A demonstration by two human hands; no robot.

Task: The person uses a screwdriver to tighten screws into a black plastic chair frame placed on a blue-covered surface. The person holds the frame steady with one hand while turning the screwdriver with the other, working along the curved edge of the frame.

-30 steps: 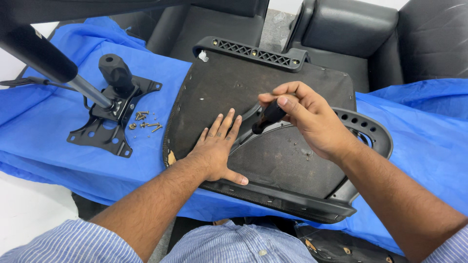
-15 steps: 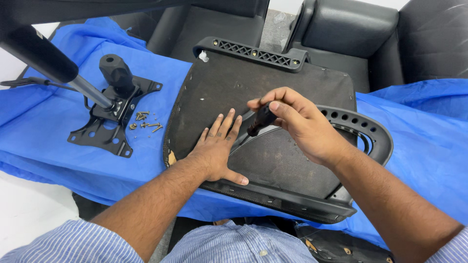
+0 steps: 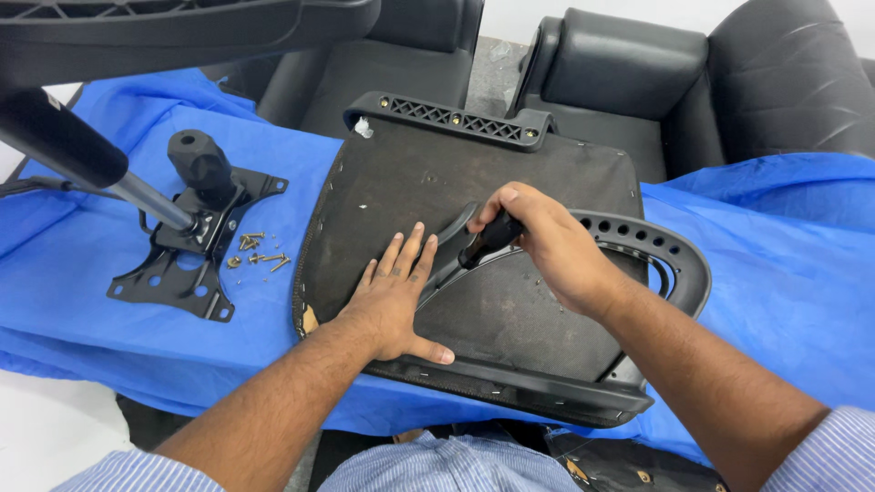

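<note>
1. Far left on the blue cloth [image 3: 73,292] sits the black tilt mechanism [image 3: 187,246], with loose screws [image 3: 255,260] just beside it.
2. Our left hand [image 3: 392,296] lies flat, fingers spread, pinning the upturned seat pan [image 3: 474,264]. We'd keep that pressure steady.
3. Our right hand [image 3: 547,246] is wrapped tight around the screwdriver [image 3: 488,239]; best kept upright and square on the armrest bracket [image 3: 456,251].

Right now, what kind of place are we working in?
Probably a furniture repair or assembly spot: an upturned chair seat on a blue cloth, loose screws, black sofas behind.
</note>
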